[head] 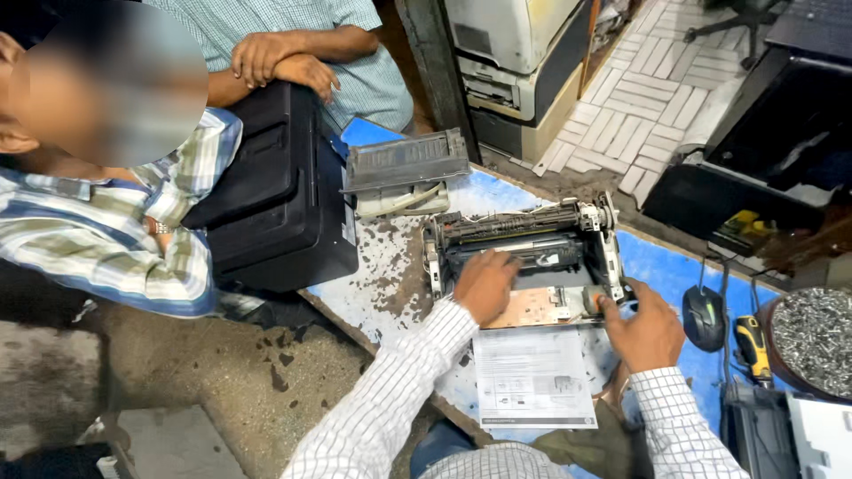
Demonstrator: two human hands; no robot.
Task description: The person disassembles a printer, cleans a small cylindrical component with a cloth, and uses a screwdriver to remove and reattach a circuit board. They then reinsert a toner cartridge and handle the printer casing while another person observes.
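Left hand (484,284): palm down, fingers loosely spread, resting on the open printer chassis (524,253) at its front left, beside the black cartridge (506,250) seated across the frame. It rests there and pinches nothing.

Right hand (648,333): at the chassis's front right corner, grip pressed together on a small grey roller or gear part (593,300) fixed to the frame; fingertips partly hide the part, so its exact form cannot be told.

The chassis stands stripped of its covers, upright, in the middle of a worn blue desk (661,262) with flaking paint. A printed paper sheet (532,377) lies flat just in front of the chassis, between the two forearms.

Surroundings: a grey tray panel (406,161) lies behind the chassis to the left; a black printer (280,191) stands at the desk's left edge, with another person's hands (280,60) resting on its top. A second person in a striped shirt (106,239) sits at far left. To the right lie a black mouse (704,317), a yellow-and-black tool (753,346) and a round bowl of metal screws (812,337).
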